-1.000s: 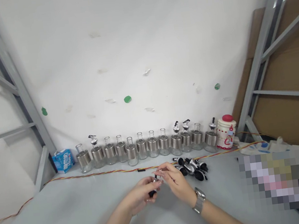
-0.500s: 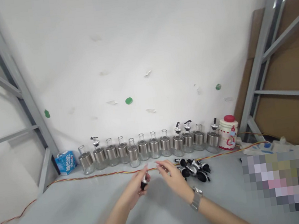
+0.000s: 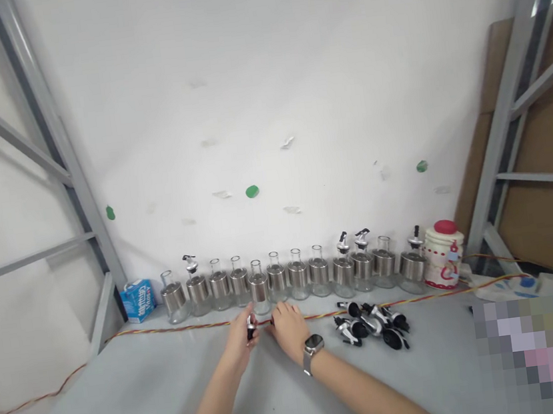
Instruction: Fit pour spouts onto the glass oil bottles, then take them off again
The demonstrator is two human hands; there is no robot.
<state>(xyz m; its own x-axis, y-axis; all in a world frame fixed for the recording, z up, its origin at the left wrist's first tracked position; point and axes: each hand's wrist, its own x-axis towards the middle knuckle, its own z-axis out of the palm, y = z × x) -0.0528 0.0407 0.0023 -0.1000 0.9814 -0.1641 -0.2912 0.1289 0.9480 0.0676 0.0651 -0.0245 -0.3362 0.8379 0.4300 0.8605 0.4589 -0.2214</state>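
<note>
A pour spout, black and silver, is held upright in my left hand, its fingers closed round it. Just to its right, my right hand, with a watch on the wrist, is palm down with fingers curled. A small dark bit shows at its fingertips, but what they hold, if anything, is hidden. Directly behind both hands stands a glass bottle with a metal band and an uncapped neck, slightly forward of its row. A pile of loose pour spouts lies to the right of my right hand.
More banded bottles line the wall, several with spouts fitted. A blue carton stands at the left end, a cream jar with a red lid at the right. A twisted wire crosses the grey table.
My right hand has moved left, close to my left hand, and its fingers have curled down. The spout stays in my left hand. The view has shifted, so the background sits farther right.
</note>
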